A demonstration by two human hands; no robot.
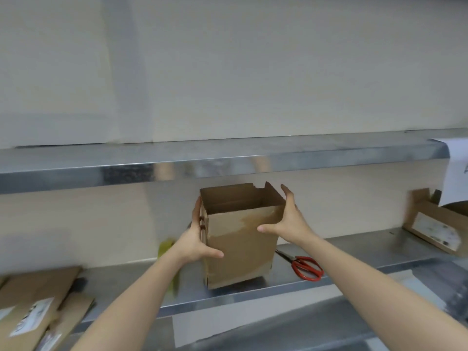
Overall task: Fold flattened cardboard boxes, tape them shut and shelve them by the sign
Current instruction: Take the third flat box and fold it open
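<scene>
An upright brown cardboard box (pixel 240 244) with its top open is in the middle of the view, its bottom at the lower steel shelf (pixel 354 252). My left hand (pixel 196 239) presses its left side with straight fingers, thumb across the front. My right hand (pixel 286 219) presses the right side near the top the same way, thumb on the front face. Glossy tape shows on the front. Whether the box rests on the shelf or hangs just above it, I cannot tell.
The upper steel shelf (pixel 177 163) runs just above the box, with a white paper sign (pixel 455 171) hanging at its right end. Red scissors (pixel 306 268) lie right of the box. Flattened boxes (pixel 33 305) lie lower left, another carton (pixel 435 229) far right, a yellow-green object (pixel 167 245) behind my left forearm.
</scene>
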